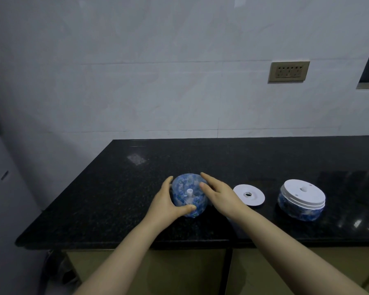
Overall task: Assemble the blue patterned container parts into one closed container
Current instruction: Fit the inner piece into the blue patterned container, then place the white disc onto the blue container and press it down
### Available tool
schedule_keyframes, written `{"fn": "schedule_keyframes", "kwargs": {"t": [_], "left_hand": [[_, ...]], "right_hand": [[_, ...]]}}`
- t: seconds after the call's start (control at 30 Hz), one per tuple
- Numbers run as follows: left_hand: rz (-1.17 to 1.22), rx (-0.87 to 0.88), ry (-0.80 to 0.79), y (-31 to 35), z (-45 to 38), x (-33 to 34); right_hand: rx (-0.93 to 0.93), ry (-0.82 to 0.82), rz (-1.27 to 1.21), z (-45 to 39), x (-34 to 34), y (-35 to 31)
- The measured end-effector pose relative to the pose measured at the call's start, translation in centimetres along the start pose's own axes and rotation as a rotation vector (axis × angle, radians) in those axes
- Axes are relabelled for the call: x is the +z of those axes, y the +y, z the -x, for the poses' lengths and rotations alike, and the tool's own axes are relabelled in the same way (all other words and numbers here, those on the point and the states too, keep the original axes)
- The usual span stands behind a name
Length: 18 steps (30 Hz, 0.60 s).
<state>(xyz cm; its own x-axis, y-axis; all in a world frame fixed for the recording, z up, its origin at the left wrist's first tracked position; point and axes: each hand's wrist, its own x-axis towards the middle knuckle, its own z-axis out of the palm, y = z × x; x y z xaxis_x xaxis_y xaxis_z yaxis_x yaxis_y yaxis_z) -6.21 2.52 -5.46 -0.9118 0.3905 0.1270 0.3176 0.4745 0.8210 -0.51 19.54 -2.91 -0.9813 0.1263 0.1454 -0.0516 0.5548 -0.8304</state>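
Note:
A blue patterned bowl-shaped part (185,188) with a white centre post stands on the black counter (115,199). My left hand (168,203) grips its left and front side, thumb under the near rim. My right hand (217,194) rests against its right side with fingers stretched over the rim. A flat white disc (254,199) with a hexagonal hole lies to the right. Farther right sits a second blue patterned part (300,201), topped by a white threaded face with a hole.
The counter's front edge (136,244) runs just below my forearms, with cabinet doors beneath. A tiled wall with a socket panel (288,71) rises behind. A grey appliance (4,188) stands to the left of the counter.

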Motion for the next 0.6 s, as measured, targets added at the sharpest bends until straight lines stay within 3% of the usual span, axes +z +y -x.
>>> {"fn": "schedule_keyframes", "kwargs": {"t": [0.17,0.3,0.47,0.6], "left_hand": [[0.053,-0.060,-0.033,0.4,0.4,-0.2],[0.075,0.008,0.067,1.5,1.2,-0.4],[-0.077,0.411,0.319,4.6,2.0,-0.4],[-0.140,0.692,0.304,8.1,3.0,1.7]], "right_hand": [[-0.003,0.018,0.016,0.3,-0.2,0.0],[-0.015,0.040,0.008,0.9,-1.1,0.2],[-0.025,0.156,0.035,2.2,-2.8,0.8],[0.007,0.246,0.142,3.1,-4.7,1.7]]}}
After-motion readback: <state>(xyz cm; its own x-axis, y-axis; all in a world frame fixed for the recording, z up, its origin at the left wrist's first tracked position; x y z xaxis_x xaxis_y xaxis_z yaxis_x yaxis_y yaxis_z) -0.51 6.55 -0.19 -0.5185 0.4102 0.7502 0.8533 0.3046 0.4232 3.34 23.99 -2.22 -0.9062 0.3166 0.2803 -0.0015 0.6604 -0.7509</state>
